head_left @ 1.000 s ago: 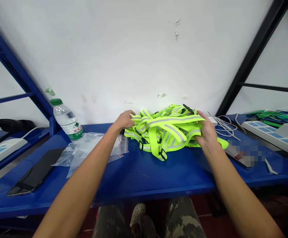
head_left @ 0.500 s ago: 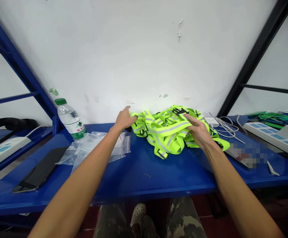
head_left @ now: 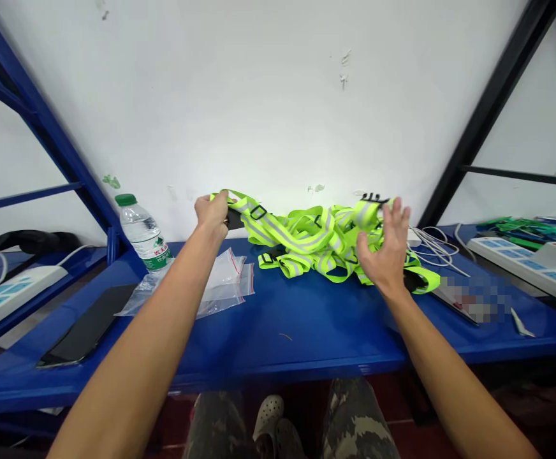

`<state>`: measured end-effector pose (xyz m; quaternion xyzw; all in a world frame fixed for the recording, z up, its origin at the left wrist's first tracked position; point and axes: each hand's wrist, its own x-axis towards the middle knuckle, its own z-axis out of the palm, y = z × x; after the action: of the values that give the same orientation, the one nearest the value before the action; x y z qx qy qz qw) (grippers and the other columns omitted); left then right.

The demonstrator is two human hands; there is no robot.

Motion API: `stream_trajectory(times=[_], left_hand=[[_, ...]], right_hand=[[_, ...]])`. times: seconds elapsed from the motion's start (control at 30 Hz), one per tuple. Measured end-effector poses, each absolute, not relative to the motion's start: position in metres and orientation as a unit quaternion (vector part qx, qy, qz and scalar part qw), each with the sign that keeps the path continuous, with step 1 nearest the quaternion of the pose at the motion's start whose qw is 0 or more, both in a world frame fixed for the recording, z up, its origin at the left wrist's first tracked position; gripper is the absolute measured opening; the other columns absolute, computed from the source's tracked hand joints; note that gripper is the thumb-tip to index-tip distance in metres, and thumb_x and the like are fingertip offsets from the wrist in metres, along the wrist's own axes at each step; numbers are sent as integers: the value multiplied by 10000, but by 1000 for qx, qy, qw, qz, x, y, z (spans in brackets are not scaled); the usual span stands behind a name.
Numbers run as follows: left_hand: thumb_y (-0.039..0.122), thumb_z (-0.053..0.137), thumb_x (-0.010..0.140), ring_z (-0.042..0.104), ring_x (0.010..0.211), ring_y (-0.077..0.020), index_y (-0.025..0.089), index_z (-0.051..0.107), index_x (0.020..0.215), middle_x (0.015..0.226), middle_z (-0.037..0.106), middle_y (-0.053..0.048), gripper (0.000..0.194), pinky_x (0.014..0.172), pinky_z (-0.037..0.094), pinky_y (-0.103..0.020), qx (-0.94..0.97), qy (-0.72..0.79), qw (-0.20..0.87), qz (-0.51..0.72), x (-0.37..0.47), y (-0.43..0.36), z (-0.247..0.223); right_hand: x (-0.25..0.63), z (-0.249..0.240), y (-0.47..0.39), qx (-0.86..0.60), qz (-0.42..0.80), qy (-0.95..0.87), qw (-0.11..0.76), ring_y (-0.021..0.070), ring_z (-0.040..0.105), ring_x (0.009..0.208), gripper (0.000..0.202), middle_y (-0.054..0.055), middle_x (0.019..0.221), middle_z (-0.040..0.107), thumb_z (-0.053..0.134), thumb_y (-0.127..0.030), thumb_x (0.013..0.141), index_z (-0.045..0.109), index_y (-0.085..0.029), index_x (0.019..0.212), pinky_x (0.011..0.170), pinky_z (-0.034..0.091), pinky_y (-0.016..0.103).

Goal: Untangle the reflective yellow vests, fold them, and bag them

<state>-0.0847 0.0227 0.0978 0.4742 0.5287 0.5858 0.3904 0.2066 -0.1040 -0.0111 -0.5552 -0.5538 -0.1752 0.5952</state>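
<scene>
Along the back of the blue bench, close to the white wall, find the neon-yellow straps in a loose tangle, striped with grey and fitted with black buckles. With the left hand, grasp one end of the straps, lifted and drawn out to the left of the heap. Just beside those closed fingers, see a black slide buckle on the raised length. Hold the right hand open at the right part of the heap, fingers spread and pointing up, thumb apart. Cannot tell whether anything there is touched by the palm. Near the fingertips, note a black clip on top of the heap.

To the left, see a water bottle with a green cap, clear plastic bags with red edges partly behind the left forearm, and a dark flat device nearer the front edge. Farther left, spot a white power strip. Right of the heap, find a white cable, a flat device partly blurred out, and a small white object. Beyond, see another power strip beside green items.
</scene>
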Motion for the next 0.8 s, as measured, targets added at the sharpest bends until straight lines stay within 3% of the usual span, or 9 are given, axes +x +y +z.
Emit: stream_trajectory(times=[0.1, 0.17, 0.27, 0.4, 0.53, 0.6, 0.73, 0.8], left_hand=[[273, 681, 625, 603, 654, -164, 169, 596, 862, 697, 622, -9, 272, 573, 480, -266, 482, 518, 409, 576, -66, 5, 86], [276, 693, 609, 586, 609, -147, 163, 617, 808, 669, 621, -2, 240, 565, 463, -259, 510, 507, 420, 554, -53, -2, 74], [298, 690, 631, 599, 618, -154, 169, 627, 802, 652, 629, -1, 224, 568, 466, -259, 518, 498, 447, 532, -39, -7, 56], [361, 734, 642, 634, 627, -184, 164, 634, 788, 707, 682, -41, 264, 568, 514, -294, 511, 459, 570, 451, -38, -9, 44], [321, 737, 690, 645, 628, -166, 163, 624, 803, 749, 699, -57, 225, 596, 552, -288, 475, 400, 664, 416, -48, -15, 45], [320, 711, 734, 645, 635, -163, 168, 621, 800, 749, 700, -62, 189, 616, 562, -290, 474, 388, 676, 409, -53, -19, 49], [378, 670, 769, 661, 676, -198, 176, 618, 845, 717, 681, -65, 223, 635, 575, -330, 481, 406, 638, 444, -62, -19, 62], [410, 638, 786, 664, 701, -208, 177, 611, 901, 712, 665, -61, 262, 638, 575, -336, 491, 430, 592, 474, -65, -14, 71]], right_hand=[[196, -16, -102, -539, -130, -604, 572, 268, 539, 1251, 446, 76, 1327, 595, 500, -235, 843, 605, -253, 1276, 1047, 440, 464], [198, -22, -98, -548, -117, -607, 564, 252, 646, 1044, 366, 86, 1152, 681, 474, -196, 829, 680, -236, 1129, 926, 518, 431], [208, -28, -94, -553, -130, -634, 525, 257, 644, 1002, 327, 81, 1083, 704, 491, -151, 765, 709, -217, 1000, 909, 510, 442], [219, -28, -100, -557, -91, -685, 462, 264, 619, 1037, 302, 77, 1063, 717, 501, -158, 761, 718, -205, 965, 947, 470, 452], [227, -20, -114, -552, -28, -747, 370, 268, 599, 1073, 404, 69, 1102, 699, 580, -277, 810, 648, -232, 1205, 933, 463, 430], [229, -16, -118, -558, -23, -768, 314, 265, 631, 979, 467, 55, 990, 717, 640, -272, 773, 626, -251, 1239, 861, 483, 398], [226, 5, -115, -582, 35, -769, 264, 199, 624, 642, 193, 19, 713, 682, 654, -159, 702, 720, -245, 861, 627, 482, 313], [228, 27, -107, -580, 102, -718, 371, 169, 604, 567, 81, 18, 689, 662, 678, -172, 695, 685, -218, 761, 580, 492, 304]])
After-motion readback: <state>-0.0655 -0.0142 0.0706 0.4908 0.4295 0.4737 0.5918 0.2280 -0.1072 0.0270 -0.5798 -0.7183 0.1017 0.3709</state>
